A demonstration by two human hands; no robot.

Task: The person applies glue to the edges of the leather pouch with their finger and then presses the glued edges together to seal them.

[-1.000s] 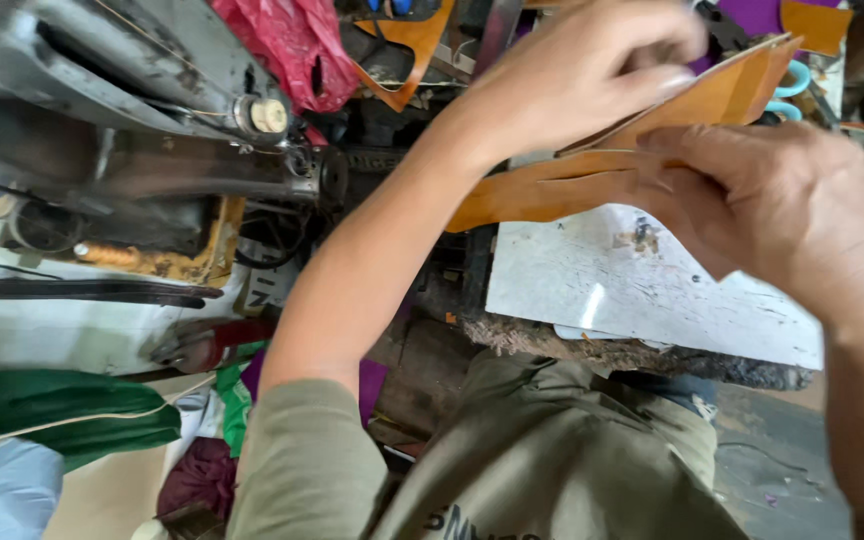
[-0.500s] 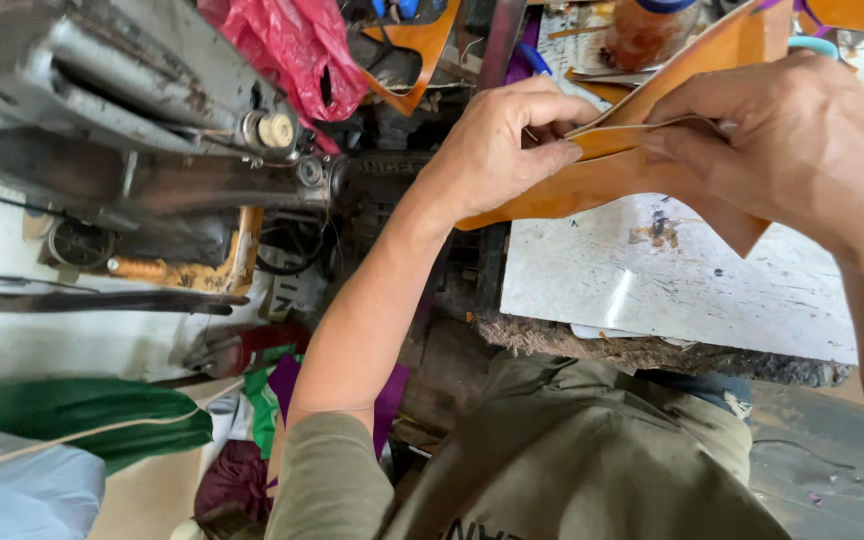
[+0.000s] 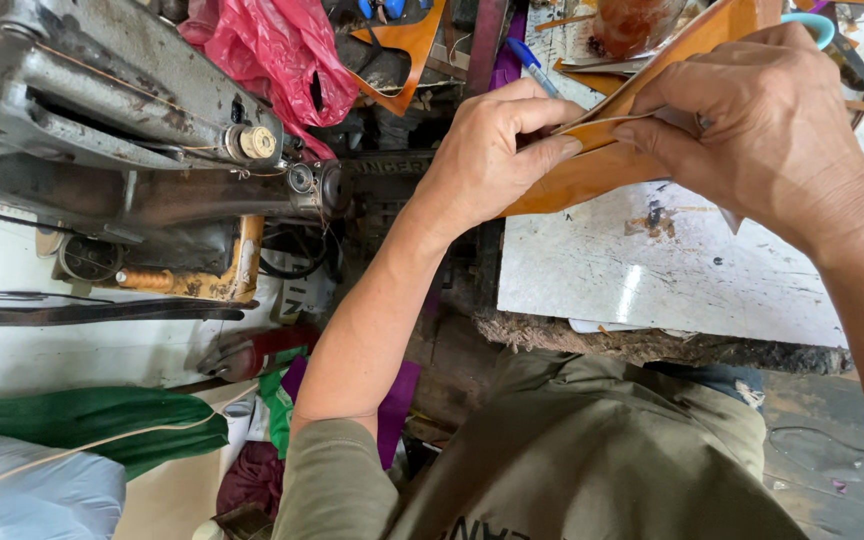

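Both hands, left hand and right hand, have lowered, now pinching the tan leather piece (folded) above the table.

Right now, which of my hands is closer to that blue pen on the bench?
Left. Your left hand sits right beside the blue pen, its knuckles just under it. Your right hand grips the tan leather piece farther off.
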